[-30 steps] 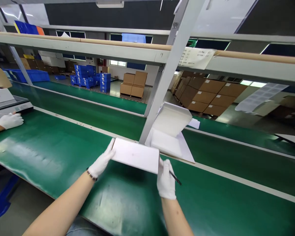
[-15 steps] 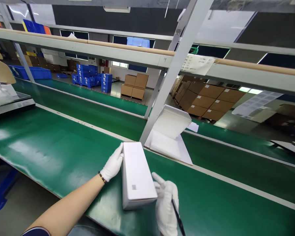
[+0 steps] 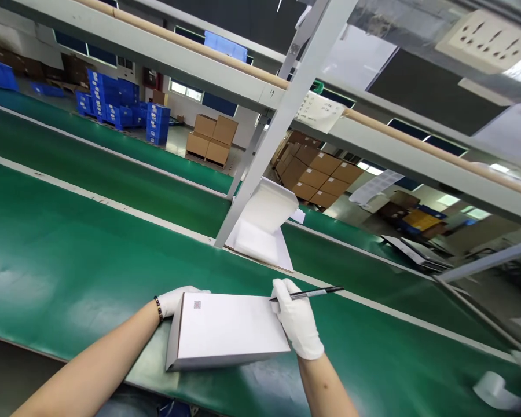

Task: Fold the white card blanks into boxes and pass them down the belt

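Box [image 3: 232, 324] apparently near bench edge [image 3: 61, 358]

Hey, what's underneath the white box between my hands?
The green tabletop shows around the white box, but the spot directly beneath is covered, so anything there can't be seen. Part of your left hand is also hidden behind the box.

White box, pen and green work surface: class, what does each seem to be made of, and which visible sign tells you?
White box: probably cardboard, smooth and matt; crisp folded edges.
Pen: likely plastic; slim black barrel with a pale printed band, gloss unclear.
Green work surface: perhaps rubber or vinyl, semi-glossy; blurred light patches.
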The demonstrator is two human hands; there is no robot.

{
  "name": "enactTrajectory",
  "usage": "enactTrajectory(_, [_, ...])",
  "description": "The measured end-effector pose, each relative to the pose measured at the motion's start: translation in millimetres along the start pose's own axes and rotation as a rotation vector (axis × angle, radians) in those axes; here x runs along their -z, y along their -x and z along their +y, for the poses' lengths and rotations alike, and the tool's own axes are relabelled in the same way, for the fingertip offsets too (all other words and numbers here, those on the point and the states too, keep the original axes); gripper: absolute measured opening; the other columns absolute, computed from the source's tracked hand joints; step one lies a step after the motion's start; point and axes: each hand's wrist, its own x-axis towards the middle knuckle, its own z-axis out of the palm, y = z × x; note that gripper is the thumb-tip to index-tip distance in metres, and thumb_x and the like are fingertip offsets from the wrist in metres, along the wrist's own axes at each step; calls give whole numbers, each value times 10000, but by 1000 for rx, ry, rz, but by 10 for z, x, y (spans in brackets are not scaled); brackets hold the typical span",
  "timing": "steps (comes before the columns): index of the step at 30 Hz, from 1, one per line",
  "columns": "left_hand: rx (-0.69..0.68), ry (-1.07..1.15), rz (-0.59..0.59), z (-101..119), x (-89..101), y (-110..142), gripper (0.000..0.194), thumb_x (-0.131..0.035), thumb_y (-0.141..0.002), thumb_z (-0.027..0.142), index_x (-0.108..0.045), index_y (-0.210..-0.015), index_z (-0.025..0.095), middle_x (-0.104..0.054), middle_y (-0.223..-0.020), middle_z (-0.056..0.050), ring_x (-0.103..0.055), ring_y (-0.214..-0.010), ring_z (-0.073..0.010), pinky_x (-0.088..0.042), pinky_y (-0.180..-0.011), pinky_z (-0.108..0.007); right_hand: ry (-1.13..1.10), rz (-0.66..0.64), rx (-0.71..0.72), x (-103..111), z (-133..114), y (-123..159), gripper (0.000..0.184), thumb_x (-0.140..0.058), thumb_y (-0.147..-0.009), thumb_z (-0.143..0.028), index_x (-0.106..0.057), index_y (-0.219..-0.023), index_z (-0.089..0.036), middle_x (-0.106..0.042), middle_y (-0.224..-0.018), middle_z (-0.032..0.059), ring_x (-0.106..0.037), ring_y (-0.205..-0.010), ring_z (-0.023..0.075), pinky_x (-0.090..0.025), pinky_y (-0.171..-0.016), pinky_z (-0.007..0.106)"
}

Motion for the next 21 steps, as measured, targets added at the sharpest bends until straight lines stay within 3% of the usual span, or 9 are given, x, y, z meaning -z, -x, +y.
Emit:
enactTrajectory(5, [-35,18,-112,55,14,86,327,-619,-843,375,-730,-749,82,-725,-687,-25,-622,-617,-150,-442,-621,-221,51,129,-65,-89,63,111,524,-543,-724,-696,-305,-578,-252,-341,-496,-67,-347,-451,110,-342,-443,241])
enactTrajectory(10, [-73,5,-147,99,15,84,367,-605,-855,413,-747,-837,75,-733,-736,-21,-606,-639,-140,-424,-633,-213,155,119,-9,-89,89,118,515,-538,-740,-633,-228,-578,-255,-238,-538,-70,-260,-499,105,-297,-455,239])
enactTrajectory(21, [-104,-8,-133,72,36,55,390,-631,-815,444,-745,-867,75,-728,-801,-38,-582,-708,-157,-424,-694,-241,277,76,75,-90,148,100,467,-470,-807,-577,-221,-577,-256,-233,-532,-69,-242,-507,112,-275,-486,254])
